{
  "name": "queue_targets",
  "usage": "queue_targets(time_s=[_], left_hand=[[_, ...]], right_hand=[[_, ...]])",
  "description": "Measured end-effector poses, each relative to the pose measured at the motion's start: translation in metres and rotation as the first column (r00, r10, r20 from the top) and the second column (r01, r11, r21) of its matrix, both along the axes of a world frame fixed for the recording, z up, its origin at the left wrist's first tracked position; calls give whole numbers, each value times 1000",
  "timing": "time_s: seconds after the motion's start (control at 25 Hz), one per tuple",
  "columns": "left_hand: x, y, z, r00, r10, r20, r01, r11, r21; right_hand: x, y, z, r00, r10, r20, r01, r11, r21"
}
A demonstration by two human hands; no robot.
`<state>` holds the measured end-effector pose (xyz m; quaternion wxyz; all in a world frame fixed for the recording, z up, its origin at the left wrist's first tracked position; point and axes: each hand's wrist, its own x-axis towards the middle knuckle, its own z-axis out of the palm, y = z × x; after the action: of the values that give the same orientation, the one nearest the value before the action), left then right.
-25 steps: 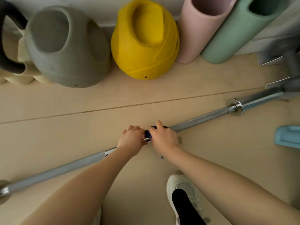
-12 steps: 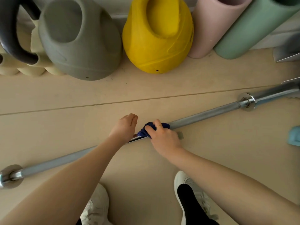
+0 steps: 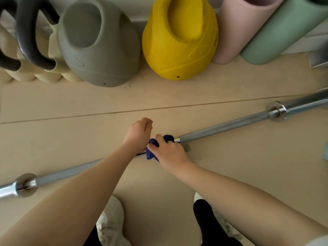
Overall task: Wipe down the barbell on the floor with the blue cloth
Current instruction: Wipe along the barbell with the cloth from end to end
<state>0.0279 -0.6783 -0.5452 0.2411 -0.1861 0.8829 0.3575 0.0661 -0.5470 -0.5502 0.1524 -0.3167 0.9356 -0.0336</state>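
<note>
Head view: right hand (image 3: 169, 153) grips blue cloth (image 3: 152, 153) on barbell (image 3: 221, 127) — left hand (image 3: 139, 133) curled, empty.

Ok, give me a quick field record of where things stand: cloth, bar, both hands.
cloth: blue cloth bunched on the bar's middle
bar: barbell lying on the floor, no plates visible
right hand: right hand holds the cloth against the bar
left hand: left hand curled beside the cloth; bar contact unclear
nearby: yellow kettlebell, grey kettlebell
</note>
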Motion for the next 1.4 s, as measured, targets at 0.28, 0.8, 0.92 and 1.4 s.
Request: queue_targets(time_s=[0.28, 0.8, 0.92, 1.4], left_hand=[[-9, 33, -6, 997, -78, 14, 78, 997, -8], [-9, 79, -9, 936, -314, 161, 307, 949, 64], [-17, 84, -13, 892, -385, 235, 397, 918, -1], [1, 99, -14, 880, -415, 230, 460, 864, -205]], right_hand=[[-66, 116, 18, 803, -588, 98, 559, 800, 216], [-88, 109, 17, 786, -564, 252, 501, 821, 274], [-65, 73, 17, 852, -377, 363, 355, 926, 129], [-58, 138, 11, 862, -373, 342, 385, 922, 37]])
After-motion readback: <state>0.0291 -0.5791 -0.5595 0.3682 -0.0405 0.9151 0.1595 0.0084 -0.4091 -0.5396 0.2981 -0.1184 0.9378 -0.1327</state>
